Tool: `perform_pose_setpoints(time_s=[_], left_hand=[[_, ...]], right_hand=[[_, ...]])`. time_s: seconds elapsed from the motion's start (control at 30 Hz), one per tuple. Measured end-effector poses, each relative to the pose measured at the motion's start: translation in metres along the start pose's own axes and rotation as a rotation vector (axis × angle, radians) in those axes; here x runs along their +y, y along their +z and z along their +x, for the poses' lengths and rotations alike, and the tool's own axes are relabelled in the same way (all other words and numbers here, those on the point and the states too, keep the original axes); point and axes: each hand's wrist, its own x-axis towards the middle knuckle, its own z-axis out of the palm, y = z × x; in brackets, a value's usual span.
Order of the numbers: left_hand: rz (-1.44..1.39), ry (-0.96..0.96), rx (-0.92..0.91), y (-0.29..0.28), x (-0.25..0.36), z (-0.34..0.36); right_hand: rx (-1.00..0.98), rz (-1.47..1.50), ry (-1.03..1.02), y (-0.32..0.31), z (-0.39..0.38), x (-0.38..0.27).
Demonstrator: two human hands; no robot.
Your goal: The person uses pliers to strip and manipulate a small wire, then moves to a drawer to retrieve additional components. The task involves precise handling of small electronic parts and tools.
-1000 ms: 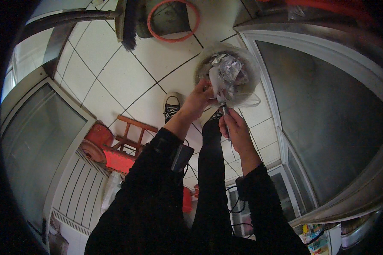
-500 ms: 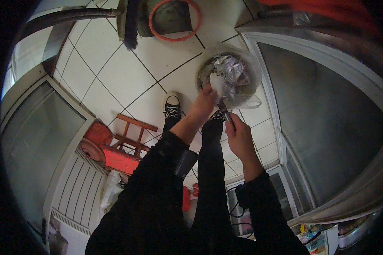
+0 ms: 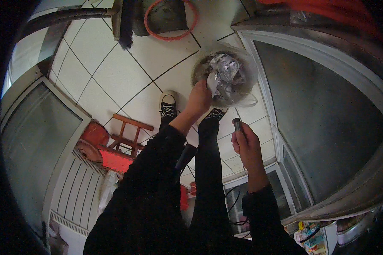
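Note:
My left hand (image 3: 200,97) is closed with fingers pinched around a white, soft-looking piece (image 3: 212,82), perhaps paper. It hangs over the near left side of a waste bin lined with a clear bag (image 3: 246,101). Crumpled silvery wrapping (image 3: 226,70) and other rubbish fill the bag. Lower and to the right, my right hand (image 3: 247,144) is wrapped around a short, dark, rod-like tool (image 3: 238,124) with a black end. That end points up toward the bin and stands apart from the white piece. The rest of the tool is hidden in my fist.
A broom (image 3: 125,25) and a dustpan (image 3: 166,15) with a red ring (image 3: 171,38) lie at the far side. A small wooden stool (image 3: 132,127) stands left of my feet. A glass-panelled door (image 3: 310,106) borders the right; another panel (image 3: 38,123) stands at left.
My right hand has drawn back down and right with the tool, away from the white piece. My left hand has shifted slightly left and still pinches the white piece.

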Motion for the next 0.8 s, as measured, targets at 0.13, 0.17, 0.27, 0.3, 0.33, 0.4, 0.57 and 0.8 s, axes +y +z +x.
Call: perform_pose_setpoints(time_s=[0.13, 0.17, 0.27, 0.3, 0.33, 0.4, 0.57, 0.8], left_hand=[[0.228, -0.093, 0.069, -0.002, 0.007, 0.006], [0.233, -0.063, 0.065, -0.007, 0.007, 0.008], [0.253, -0.064, 0.021, -0.017, 0.008, 0.012], [0.259, -0.079, 0.002, -0.02, 0.007, 0.014], [0.24, -0.102, -0.009, -0.022, 0.007, 0.016], [0.197, -0.157, -0.04, -0.024, 0.007, 0.019], [0.194, -0.115, -0.013, -0.025, 0.01, 0.02], [0.183, -0.058, 0.008, -0.026, 0.013, 0.02]], right_hand=[[0.008, -0.011, 0.047, 0.0, 0.0, -0.003], [0.011, 0.015, 0.045, 0.0, 0.0, -0.001], [0.0, 0.021, -0.011, 0.0, 0.009, 0.011], [0.0, 0.006, -0.029, 0.0, 0.016, 0.016], [0.029, -0.124, -0.124, 0.002, 0.024, 0.021], [0.103, -0.395, -0.299, 0.008, 0.05, 0.033], [0.406, -0.485, -0.457, 0.046, 0.118, 0.065], [0.44, -0.306, -0.422, 0.066, 0.135, 0.073]])
